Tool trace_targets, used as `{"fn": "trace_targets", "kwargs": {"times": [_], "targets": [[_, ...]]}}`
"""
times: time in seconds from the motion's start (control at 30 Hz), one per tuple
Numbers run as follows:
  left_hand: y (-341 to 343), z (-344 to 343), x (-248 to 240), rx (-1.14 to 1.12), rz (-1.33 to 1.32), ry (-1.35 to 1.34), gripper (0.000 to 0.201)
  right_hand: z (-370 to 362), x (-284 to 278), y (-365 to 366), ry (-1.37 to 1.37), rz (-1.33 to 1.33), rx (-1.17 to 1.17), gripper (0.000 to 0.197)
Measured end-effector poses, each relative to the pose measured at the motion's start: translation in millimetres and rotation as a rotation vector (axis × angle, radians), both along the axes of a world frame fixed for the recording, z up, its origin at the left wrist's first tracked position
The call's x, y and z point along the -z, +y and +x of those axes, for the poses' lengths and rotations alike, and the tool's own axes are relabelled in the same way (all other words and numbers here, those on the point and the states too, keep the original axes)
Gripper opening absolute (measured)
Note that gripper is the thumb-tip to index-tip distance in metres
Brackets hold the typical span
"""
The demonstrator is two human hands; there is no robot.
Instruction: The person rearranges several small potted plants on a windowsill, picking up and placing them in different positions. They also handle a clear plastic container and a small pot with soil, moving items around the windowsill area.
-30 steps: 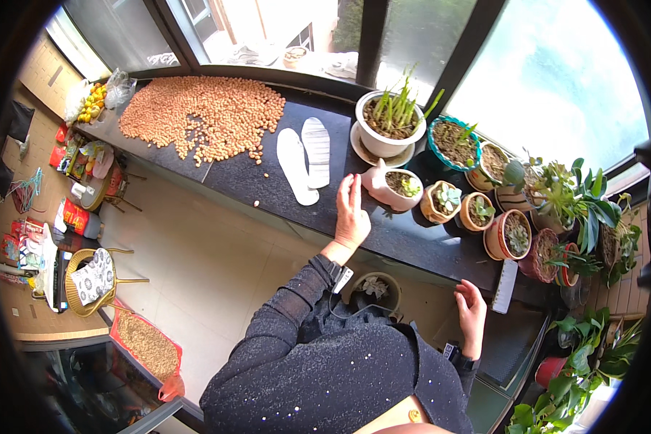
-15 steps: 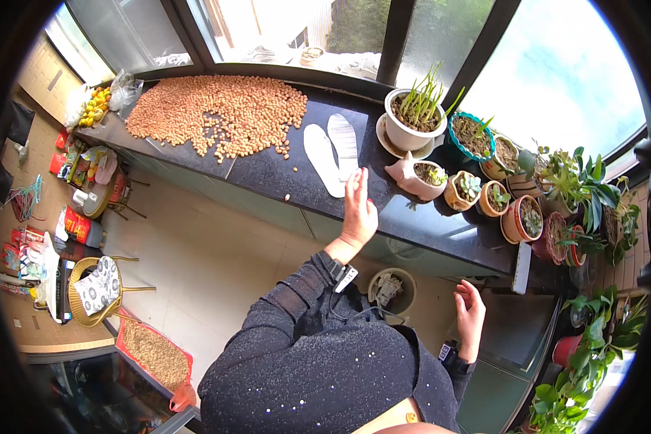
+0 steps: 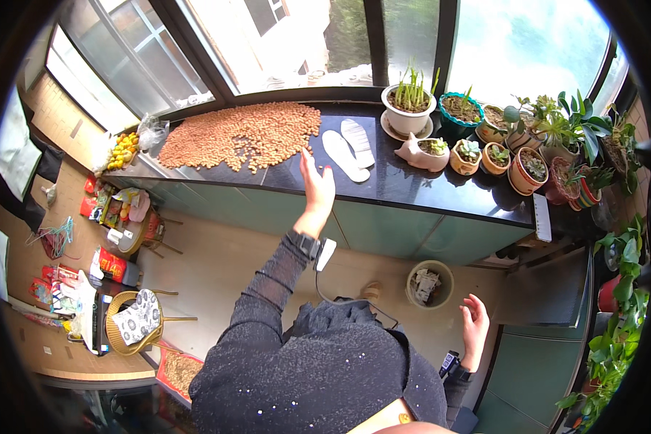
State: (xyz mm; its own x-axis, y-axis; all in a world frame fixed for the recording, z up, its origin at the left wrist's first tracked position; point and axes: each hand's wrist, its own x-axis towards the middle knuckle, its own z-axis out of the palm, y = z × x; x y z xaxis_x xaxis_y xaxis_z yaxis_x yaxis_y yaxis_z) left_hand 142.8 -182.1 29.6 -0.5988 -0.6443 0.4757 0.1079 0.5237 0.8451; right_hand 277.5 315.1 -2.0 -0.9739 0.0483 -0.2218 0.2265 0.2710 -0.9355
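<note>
My left hand is stretched out over the front edge of the dark counter, empty, with its fingers extended and the thumb apart. Its fingertips are by the right end of a wide spread of small pinkish-tan pieces that look like peanuts. Whether they touch any cannot be told. To the right of that hand lie two white insoles, side by side on the counter. Well away from the counter, my right hand hangs low with nothing in it, the fingers apart and slightly bent.
Several potted plants line the counter's right part. Yellow-orange fruit sits in plastic at its left end. A waste bin stands on the floor below. Leftward are a wicker chair and a red tray of grainy material.
My left hand has moved left, from beside the insoles to the right end of the peanut-like pieces. The view has shifted. My right hand keeps low at my side.
</note>
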Motion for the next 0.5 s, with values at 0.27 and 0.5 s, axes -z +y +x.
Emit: {"fn": "trace_targets", "kwargs": {"times": [0.27, 0.5], "targets": [[-121.7, -81.1, -77.4, -0.012, 0.426, -0.029, 0.083, 23.2, -5.3, 5.2, 0.072, -0.022, 0.138, 0.038], [-282.0, -125.7, -78.9, -0.166, 0.276, 0.008, 0.088, -34.0, -22.4, -81.6, 0.122, -0.070, 0.143, 0.038]]}}
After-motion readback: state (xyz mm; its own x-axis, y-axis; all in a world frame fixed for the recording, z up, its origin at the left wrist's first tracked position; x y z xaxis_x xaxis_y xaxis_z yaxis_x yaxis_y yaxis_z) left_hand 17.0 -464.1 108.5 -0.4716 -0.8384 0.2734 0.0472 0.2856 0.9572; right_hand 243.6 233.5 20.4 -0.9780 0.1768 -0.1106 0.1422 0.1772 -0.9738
